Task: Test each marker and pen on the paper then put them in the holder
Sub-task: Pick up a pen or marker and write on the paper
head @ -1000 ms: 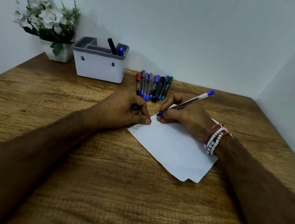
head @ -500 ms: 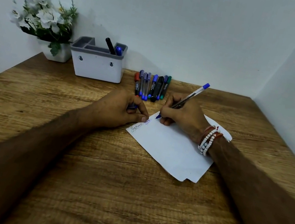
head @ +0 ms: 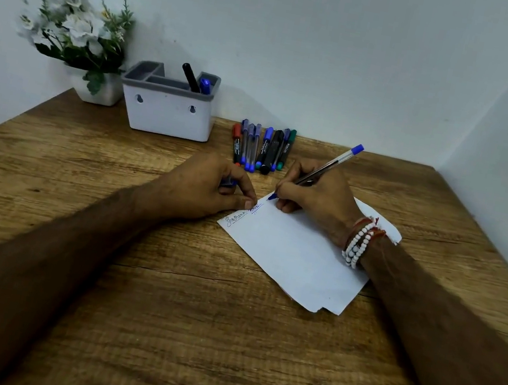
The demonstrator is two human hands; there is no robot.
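Right hand (head: 320, 194) with one blue pen (head: 336, 161)

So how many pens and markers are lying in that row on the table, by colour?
Red marker: 1
Blue-capped pens and marker: 5
Black marker: 1
Green marker: 1
Total: 8 in the row

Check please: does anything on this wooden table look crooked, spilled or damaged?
Only the white sheet of paper lies askew, at an angle to the edges of the brown wooden table; its near corner is stepped, as if a second sheet sits offset beneath. Nothing is spilled.
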